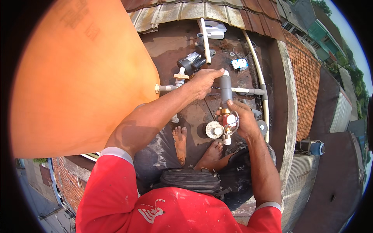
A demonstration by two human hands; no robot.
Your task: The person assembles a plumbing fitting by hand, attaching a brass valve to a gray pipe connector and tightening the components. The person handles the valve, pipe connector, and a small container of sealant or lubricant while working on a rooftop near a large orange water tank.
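1. Orange plastic fills my left side: one huge tank (85,89), its dark print high up too faint to make out.
2. One person in one red shirt (175,211), which carries a white emblem and a bit of lettering on the chest.
3. One long cream pipe (255,58) runs along the right of the rooftop floor.
4. One black waist bag (190,180) sits at the person's middle; I see no label I can read on it.
5. One black machine (190,61) lies past the left forearm, bearing a pale label too small for me.
6. One grey pipe assembly (225,91), white at its top, brass and red lower down, is held up between the person's two hands.
7. Two grips: the right grip (244,118) is wrapped round its lower part; the left grip (204,81) has a fingertip at the white end, but I can't tell whether it's clasping.
8. One speckled round disc (211,126) lies just beside the brass end.
9. One blue-and-white packet (239,64) lies farther off, its print illegible.
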